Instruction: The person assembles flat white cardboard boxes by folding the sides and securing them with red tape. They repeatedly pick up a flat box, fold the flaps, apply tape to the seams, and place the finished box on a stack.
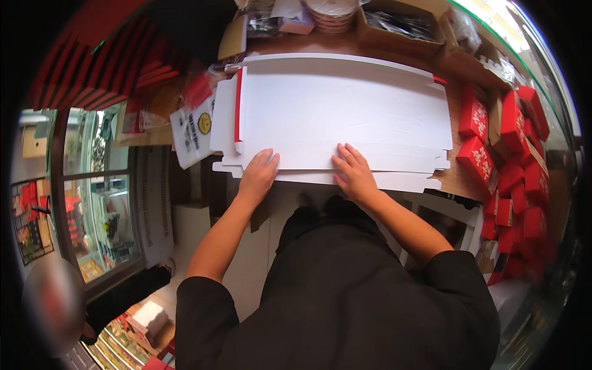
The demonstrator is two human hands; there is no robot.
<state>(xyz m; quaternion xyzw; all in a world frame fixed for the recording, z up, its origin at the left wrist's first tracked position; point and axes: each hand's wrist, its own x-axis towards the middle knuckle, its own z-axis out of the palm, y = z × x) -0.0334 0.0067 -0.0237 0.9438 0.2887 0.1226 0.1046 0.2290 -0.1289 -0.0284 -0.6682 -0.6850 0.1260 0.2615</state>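
A large white cardboard box blank [345, 105] lies partly folded on the wooden table in front of me. Its far edge and left side stand up as low walls, and red shows on the left fold. Toward me, a flap runs along the table's front edge. My left hand [260, 176] rests on the left part of this near edge, fingers stretched out and close together. Farther right, my right hand [355, 171] lies on the same edge with its fingers spread. Neither hand is wrapped round anything.
Small red boxes [475, 160] are piled at the right. Open cartons [401, 28] with packaging stand along the back. A white bag with a yellow round print [192, 132] lies left of the blank. Another person's dark sleeve [129, 296] shows at the lower left, near a glass case.
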